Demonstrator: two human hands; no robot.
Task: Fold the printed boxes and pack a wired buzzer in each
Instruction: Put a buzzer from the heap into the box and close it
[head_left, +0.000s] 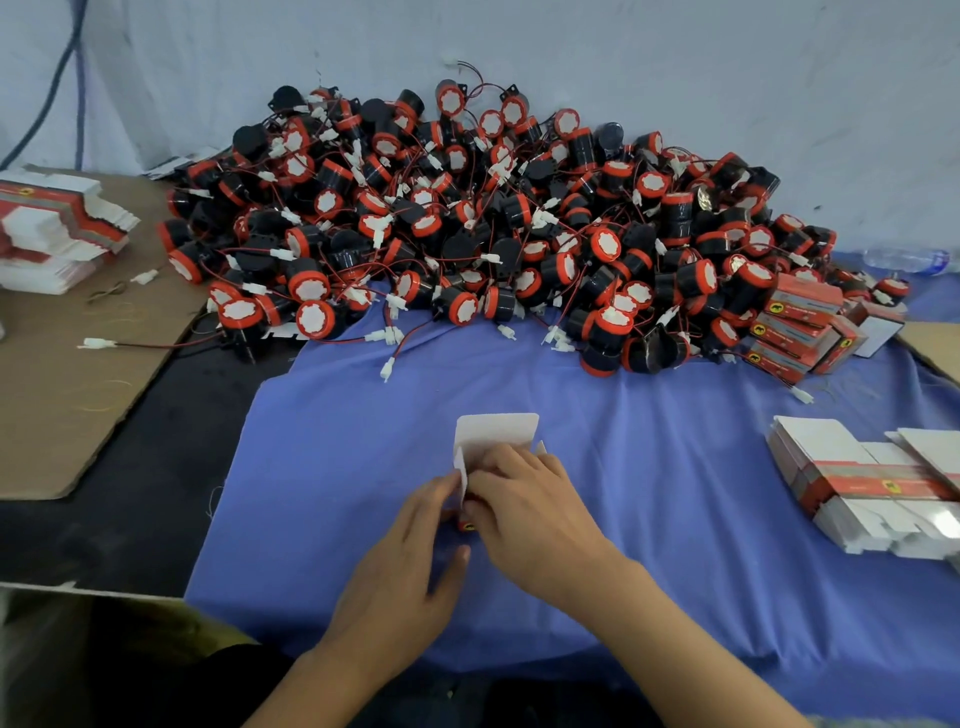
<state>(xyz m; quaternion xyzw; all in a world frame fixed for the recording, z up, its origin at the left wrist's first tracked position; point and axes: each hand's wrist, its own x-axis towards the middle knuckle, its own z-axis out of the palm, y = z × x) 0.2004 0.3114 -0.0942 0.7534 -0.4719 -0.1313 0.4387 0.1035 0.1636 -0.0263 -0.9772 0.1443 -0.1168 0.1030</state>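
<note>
Both hands are working on one printed box (496, 434) on the soft blue cloth (649, 467). The left hand (415, 545) is pinching the box's left side flap with curled fingers. The right hand (524, 499) is lying over the box's body, its fingers bent around the card and gripping it. A matte white flap with rounded corners is standing up just beyond the knuckles, and a sliver of glossy red print is showing between the two hands.

Well beyond the hands, a broad heap of wired buzzers (493, 218) is lying against the pale wall. They are squat black cylinders with red rims and white scalloped face stickers, trailing thin red and black leads with white plastic plugs.

Far to the right of the right hand, a few folded boxes (800, 327) are leaning against the heap's edge. Nearer on that side, a stack of flat box blanks (857, 483) is lying with its white and red edges fanned out. Far left of the left hand, another flat stack (52, 228) is sitting on a sheet of brown corrugated cardboard (62, 389).
</note>
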